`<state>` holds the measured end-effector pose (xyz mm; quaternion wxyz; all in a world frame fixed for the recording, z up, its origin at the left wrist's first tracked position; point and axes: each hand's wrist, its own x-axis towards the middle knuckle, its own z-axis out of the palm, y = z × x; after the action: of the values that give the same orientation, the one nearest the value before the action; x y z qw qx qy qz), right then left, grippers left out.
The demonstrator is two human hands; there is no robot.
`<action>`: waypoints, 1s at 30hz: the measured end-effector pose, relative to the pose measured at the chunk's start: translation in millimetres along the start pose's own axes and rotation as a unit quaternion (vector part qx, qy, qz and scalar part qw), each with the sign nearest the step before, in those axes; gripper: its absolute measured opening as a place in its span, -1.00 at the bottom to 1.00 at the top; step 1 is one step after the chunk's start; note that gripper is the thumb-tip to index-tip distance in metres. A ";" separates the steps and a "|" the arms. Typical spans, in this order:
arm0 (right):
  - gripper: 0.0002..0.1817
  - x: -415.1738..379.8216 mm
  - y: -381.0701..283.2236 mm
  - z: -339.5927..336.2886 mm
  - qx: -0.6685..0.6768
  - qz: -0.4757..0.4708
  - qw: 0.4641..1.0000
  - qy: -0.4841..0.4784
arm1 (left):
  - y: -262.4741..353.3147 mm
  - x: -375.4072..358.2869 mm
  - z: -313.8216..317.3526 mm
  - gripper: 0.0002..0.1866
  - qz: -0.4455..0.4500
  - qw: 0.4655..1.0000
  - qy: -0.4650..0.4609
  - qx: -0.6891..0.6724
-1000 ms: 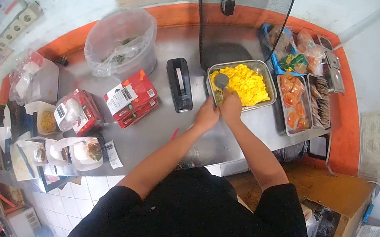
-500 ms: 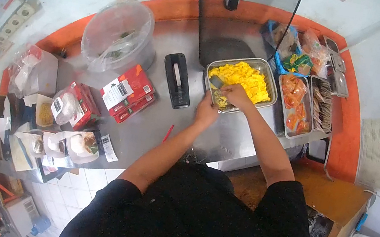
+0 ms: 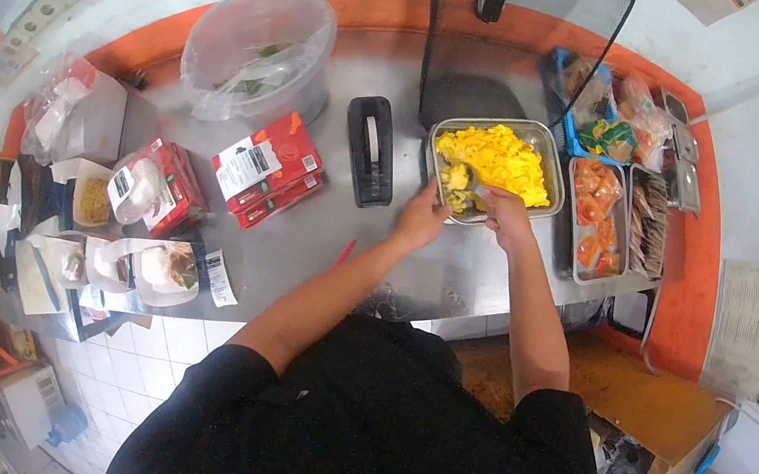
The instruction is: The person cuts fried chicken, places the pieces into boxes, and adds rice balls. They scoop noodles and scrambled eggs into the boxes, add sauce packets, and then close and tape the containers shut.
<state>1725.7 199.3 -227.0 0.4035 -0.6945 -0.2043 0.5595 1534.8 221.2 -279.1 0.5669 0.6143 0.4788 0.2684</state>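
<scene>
A rectangular metal tray (image 3: pixel 559 185) holds yellow scrambled egg (image 3: pixel 505 160), with a darker mix at its lower left corner. My right hand (image 3: pixel 508 217) is closed round the handle of a spoon (image 3: pixel 468 173), whose bowl is over the lower left part of the food. My left hand (image 3: pixel 423 216) is at the tray's lower left edge; its fingers are closed near the rim, and what they hold is too small to make out. Left of the tray lies a black stapler-like holder (image 3: pixel 370 152).
Red boxes (image 3: pixel 269 172) and a lined plastic tub (image 3: pixel 254 58) stand to the left, with paper food boxes (image 3: pixel 165 272) nearer the front. A dark mesh cover (image 3: pixel 514 48) rises behind the tray. To the right are a tray of orange packets (image 3: pixel 593 214) and a blue basket (image 3: pixel 566 97).
The view has shifted, so the counter items appear farther right. My right hand has turned and moved lower at the tray, and the spoon's bowl now has food at it.
</scene>
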 end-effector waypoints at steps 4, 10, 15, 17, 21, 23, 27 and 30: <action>-0.69 -17.9 -12.5 -10.4 0.077 -0.044 0.995 0.035 | 36.0 -36.7 -43.2 -0.23 -0.097 0.988 -0.117 -0.035; -0.77 -99.5 -49.6 45.2 0.112 -0.069 0.989 -0.074 | 4.5 -152.6 -134.9 -0.42 -0.115 0.957 -0.225 -0.140; -0.80 -145.0 -8.8 161.4 0.068 0.042 0.953 -0.291 | -67.3 -260.7 -216.8 -0.54 -0.206 0.944 -0.067 -0.249; -0.83 -168.5 9.6 228.8 0.059 0.103 0.930 -0.347 | -80.1 -295.8 -248.8 -0.58 -0.264 0.927 0.047 -0.261; -0.76 -174.4 67.1 363.8 -0.122 -0.012 0.909 -0.399 | -85.3 -342.1 -292.0 -0.64 -0.298 0.865 0.241 -0.323; -0.76 -175.8 95.0 418.7 -0.259 -0.228 0.864 -0.367 | -88.5 -352.9 -304.9 -0.65 -0.287 0.849 0.291 -0.335; -0.81 -173.7 125.4 462.8 -0.416 -0.413 0.751 -0.303 | -96.8 -368.4 -325.9 -0.63 -0.294 0.832 0.306 -0.357; -0.77 -177.4 125.2 460.8 -0.380 -0.430 0.770 -0.280 | -99.7 -370.9 -337.9 -0.63 -0.307 0.833 0.288 -0.359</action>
<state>1219.1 147.8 -239.5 0.2296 -0.4436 -0.7813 0.3742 1064.2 28.5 -223.0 0.6372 0.0834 0.6544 0.3984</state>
